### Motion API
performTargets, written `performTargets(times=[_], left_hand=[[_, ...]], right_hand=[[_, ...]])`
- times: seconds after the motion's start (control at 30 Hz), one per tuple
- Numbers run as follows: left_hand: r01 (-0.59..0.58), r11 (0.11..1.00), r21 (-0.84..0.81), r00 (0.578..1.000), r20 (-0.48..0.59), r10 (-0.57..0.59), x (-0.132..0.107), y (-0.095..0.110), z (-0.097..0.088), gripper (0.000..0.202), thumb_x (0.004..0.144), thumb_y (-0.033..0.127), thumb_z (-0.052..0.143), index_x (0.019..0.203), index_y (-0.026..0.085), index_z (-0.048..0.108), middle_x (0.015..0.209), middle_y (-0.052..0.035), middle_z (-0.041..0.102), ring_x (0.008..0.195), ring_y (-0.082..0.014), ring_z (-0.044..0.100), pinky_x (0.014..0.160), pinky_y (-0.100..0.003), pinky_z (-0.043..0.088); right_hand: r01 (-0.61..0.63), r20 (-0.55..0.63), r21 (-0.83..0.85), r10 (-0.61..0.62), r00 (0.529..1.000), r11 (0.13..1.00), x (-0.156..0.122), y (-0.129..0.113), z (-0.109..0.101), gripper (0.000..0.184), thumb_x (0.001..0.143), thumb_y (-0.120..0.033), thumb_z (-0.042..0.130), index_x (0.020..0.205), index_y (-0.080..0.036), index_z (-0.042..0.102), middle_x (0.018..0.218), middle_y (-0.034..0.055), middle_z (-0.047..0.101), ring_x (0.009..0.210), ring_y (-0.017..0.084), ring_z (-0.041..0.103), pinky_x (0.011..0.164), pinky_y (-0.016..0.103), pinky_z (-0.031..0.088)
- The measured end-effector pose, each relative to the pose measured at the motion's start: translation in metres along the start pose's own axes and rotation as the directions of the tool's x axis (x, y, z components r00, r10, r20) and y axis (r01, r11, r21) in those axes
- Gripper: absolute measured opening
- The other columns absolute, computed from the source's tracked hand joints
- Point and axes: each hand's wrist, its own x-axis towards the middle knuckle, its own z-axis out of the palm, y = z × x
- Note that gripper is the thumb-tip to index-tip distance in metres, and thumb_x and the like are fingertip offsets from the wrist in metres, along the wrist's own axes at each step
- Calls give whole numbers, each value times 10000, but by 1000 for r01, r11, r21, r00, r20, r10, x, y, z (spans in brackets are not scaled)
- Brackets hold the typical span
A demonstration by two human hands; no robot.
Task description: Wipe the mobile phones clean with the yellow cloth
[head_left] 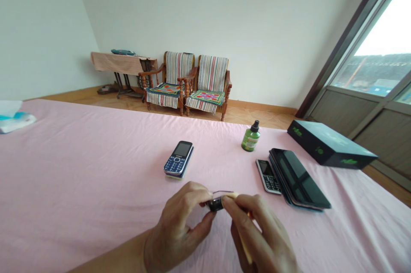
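Looks forward and down from head height, across the pink cloth (pixel 96 157) toward two wooden chairs (pixel 212 72) and the far wall (pixel 263 29); takes in the left hand (pixel 180 226) and the right hand (pixel 263 232) close up at bottom, the window (pixel 379 65) obliquely at right.

L hand (pixel 181 226): bare, w/ bare wrist (pixel 147 245) & forearm (pixel 120 253). R hand (pixel 265 232): ditto bare, incl. fingers (pixel 239 215) & back.

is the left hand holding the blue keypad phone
No, the left hand pinches a small dark object, while the blue keypad phone lies beyond it, untouched.
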Motion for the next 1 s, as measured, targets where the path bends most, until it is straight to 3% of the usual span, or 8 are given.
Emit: performTargets(times=[0.17, 0.27, 0.4, 0.57, 0.77, 1.0], left_hand=[[45, 999, -21, 999, 23, -45, -5, 0, 2, 379, 846, 17, 603, 1182, 161, 502, 966, -64, 605, 903, -178, 604, 817, -268, 505], [48, 999, -15, 998, 45, -47, -5, 0, 0, 372, 856, 35, 599, 1188, 167, 494, 990, -66, 603, 938, -183, 602, 842, -267, 493], [79, 997, 10, 996, 32, -79, -4, 1, 0, 352, 850, 15, 598, 1151, 171, 505, 945, -43, 600, 876, -160, 600, 812, -252, 492], [108, 993, 55, 994, 12, -109, 1, 2, -1, 296, 847, 29, 608, 1095, 166, 522, 897, -30, 593, 820, -153, 595, 769, -252, 494], [134, 990, 46, 991, -3, -134, 6, 2, -3, 258, 847, 36, 595, 1064, 169, 551, 870, -24, 589, 792, -152, 591, 734, -253, 495], [142, 990, -2, 990, 10, -142, 6, 3, -2, 249, 850, 42, 610, 1056, 173, 560, 868, -21, 593, 788, -150, 594, 729, -248, 500]], right_hand=[[84, 177, 1, -83, 981, 996, 15, -9, -7, 260, 969, -85, 433, 1081, -69, 667, 825, 103, 678, 723, 169, 657, 640, 248, 577], [92, 223, -7, -88, 971, 996, 19, -11, -10, 284, 987, -95, 409, 1076, -72, 677, 824, 93, 688, 746, 169, 668, 674, 248, 583], [96, 153, -13, -93, 984, 995, 9, -4, -8, 257, 971, -79, 443, 1124, -47, 647, 918, 120, 673, 847, 186, 651, 729, 264, 578], [13, 53, -66, -9, 999, 998, -4, 8, -2, 288, 918, -30, 509, 1182, -65, 621, 989, 127, 618, 885, 195, 610, 734, 285, 553], [-78, 19, -26, 78, 997, 997, -2, 10, -4, 285, 907, -9, 497, 1141, -87, 640, 927, 102, 585, 816, 163, 599, 695, 262, 547], [-11, 42, 12, 10, 999, 1000, 0, 4, -3, 313, 879, 21, 519, 1158, -61, 634, 901, 112, 603, 760, 159, 601, 657, 263, 568]])
